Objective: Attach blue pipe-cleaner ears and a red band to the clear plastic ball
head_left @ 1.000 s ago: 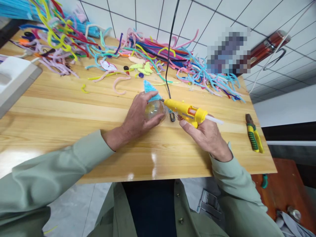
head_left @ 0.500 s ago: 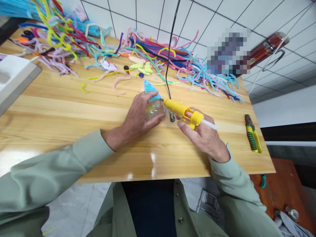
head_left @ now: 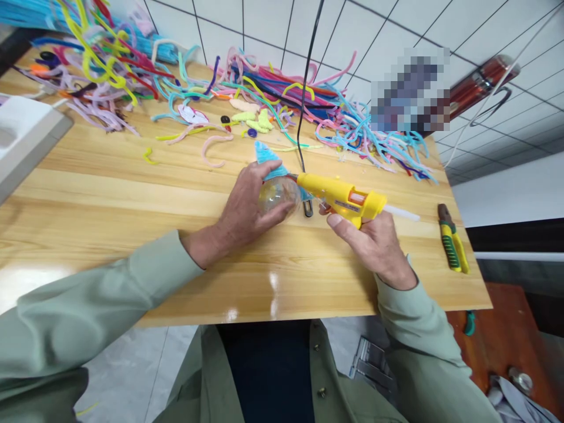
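My left hand (head_left: 247, 205) is closed around a clear plastic ball (head_left: 278, 194), thumb at the near side and fingers at the far side. A pointed light-blue fuzzy piece (head_left: 267, 155) stands at the ball's far edge under my left fingertips, and a little more blue shows on the ball's right. In my right hand (head_left: 368, 238) is a yellow hot glue gun (head_left: 341, 195), its nozzle pointing left at the blue piece's lower right corner. Whether the nozzle touches it I cannot tell. A white glue stick (head_left: 403, 212) juts out of the gun's back.
Heaps of coloured pipe cleaners (head_left: 282, 88) line the back by the tiled wall. A black cord (head_left: 304, 88) hangs behind the ball. Pliers (head_left: 453, 238) lie at the right, a white power strip (head_left: 30, 138) at the left, a red thermos (head_left: 482, 88) at back right.
The glue gun and my right hand have shifted slightly right, and the gun has turned so its label side shows more. My left hand stays on the ball, almost unmoved.
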`<state>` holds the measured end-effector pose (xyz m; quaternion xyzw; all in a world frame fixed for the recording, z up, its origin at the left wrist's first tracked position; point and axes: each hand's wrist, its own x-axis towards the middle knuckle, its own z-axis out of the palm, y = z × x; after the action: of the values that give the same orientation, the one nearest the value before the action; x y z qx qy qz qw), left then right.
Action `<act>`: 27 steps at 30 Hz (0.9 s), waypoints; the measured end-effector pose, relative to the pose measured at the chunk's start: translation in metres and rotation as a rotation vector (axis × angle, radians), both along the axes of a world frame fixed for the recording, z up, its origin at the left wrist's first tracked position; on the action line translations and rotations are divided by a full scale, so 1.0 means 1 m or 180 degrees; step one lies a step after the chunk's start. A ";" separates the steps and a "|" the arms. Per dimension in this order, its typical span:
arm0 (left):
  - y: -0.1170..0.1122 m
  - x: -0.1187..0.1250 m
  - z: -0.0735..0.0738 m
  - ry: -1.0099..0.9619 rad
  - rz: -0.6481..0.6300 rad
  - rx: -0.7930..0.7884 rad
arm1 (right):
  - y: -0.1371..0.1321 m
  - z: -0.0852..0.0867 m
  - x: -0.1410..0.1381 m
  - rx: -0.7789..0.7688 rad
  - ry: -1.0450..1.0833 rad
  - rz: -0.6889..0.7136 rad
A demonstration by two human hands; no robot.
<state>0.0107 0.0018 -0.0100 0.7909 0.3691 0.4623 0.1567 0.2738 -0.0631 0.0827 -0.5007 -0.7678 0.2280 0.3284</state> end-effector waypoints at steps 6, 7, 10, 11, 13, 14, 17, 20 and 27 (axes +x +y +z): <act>0.000 0.000 -0.001 -0.0030 -0.0062 0.0116 | 0.000 0.009 -0.011 -0.0099 -0.0141 0.0170; -0.001 0.001 -0.001 -0.0040 -0.0079 0.0144 | 0.000 0.010 -0.013 -0.0099 -0.0175 0.0175; -0.001 0.002 -0.002 -0.0090 -0.0137 0.0135 | 0.000 0.013 -0.017 -0.0120 -0.0238 0.0217; -0.001 0.002 -0.002 -0.0109 -0.0144 0.0123 | 0.000 0.014 -0.017 -0.0124 -0.0260 0.0245; -0.002 0.004 -0.002 -0.0116 -0.0122 0.0096 | 0.000 0.016 -0.019 -0.0109 -0.0312 0.0310; -0.002 0.004 -0.002 -0.0112 -0.0104 0.0080 | 0.001 0.017 -0.020 -0.0087 -0.0338 0.0328; -0.003 0.005 -0.001 -0.0111 -0.0092 0.0036 | 0.001 0.019 -0.022 -0.0008 -0.0398 0.0354; -0.003 0.005 0.001 -0.0052 -0.0044 -0.0021 | 0.000 0.020 -0.024 0.0035 -0.0441 0.0345; -0.002 0.002 0.001 0.0008 -0.0061 -0.0040 | 0.001 0.019 -0.025 0.0030 -0.0470 0.0390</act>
<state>0.0128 -0.0006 -0.0094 0.7940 0.3647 0.4574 0.1656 0.2486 -0.0624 0.1019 -0.4666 -0.8202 0.2065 0.2587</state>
